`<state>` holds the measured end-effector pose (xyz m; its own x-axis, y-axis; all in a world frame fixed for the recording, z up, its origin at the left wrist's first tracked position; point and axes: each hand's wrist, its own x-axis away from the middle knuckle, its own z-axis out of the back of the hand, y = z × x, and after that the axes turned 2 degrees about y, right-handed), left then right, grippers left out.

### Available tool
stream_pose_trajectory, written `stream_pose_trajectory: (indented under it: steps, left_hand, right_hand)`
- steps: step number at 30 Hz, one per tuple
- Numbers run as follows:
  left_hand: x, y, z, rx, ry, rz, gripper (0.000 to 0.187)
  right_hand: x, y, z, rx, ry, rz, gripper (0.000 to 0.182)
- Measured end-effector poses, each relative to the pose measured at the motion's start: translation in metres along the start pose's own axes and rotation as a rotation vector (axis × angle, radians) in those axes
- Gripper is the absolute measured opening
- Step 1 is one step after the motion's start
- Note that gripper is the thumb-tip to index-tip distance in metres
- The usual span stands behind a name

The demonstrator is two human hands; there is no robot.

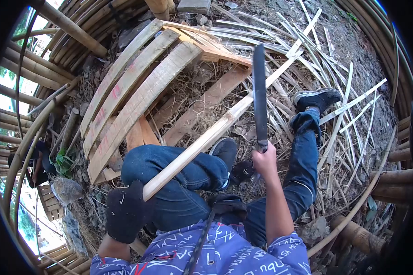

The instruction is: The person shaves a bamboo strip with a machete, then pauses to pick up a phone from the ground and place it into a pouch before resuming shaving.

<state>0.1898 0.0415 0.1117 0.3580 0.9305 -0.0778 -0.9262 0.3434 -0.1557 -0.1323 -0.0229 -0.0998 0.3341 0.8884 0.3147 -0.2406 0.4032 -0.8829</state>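
My left hand (129, 213), in a black glove, is closed round the near end of a long pale bamboo strip (192, 153). The strip slants across my bent leg and away to the upper right. My bare right hand (265, 160) grips the handle of a machete (259, 91), whose long dark blade points up and away from me. In this view the blade crosses in front of the strip; whether they touch I cannot tell.
A slatted wooden pallet (142, 87) leans at the upper left. Thin split strips (348, 105) lie scattered at the right around my outstretched foot. Bamboo poles (360, 233) frame both sides. A person in dark clothing (43, 162) is partly visible at the far left.
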Motion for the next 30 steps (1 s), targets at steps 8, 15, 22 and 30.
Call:
stream_pose_trajectory:
  steps: [8, 15, 22, 30]
  left_hand:
    - [-0.004, -0.001, 0.004, 0.091, -0.125, 0.081, 0.031]
    - [-0.010, 0.000, 0.007, 0.046, -0.143, 0.111, 0.031]
    - [-0.008, 0.002, 0.005, 0.118, -0.228, 0.246, 0.029]
    - [-0.014, 0.006, 0.008, 0.131, -0.283, 0.295, 0.023]
  right_hand:
    - [0.002, -0.010, 0.013, 0.087, -0.032, 0.067, 0.008]
    - [0.008, -0.020, 0.015, 0.035, -0.187, 0.113, 0.008]
    - [0.026, -0.020, 0.005, 0.040, -0.143, 0.117, 0.014]
    - [0.016, -0.003, 0.008, 0.042, -0.100, 0.106, 0.009]
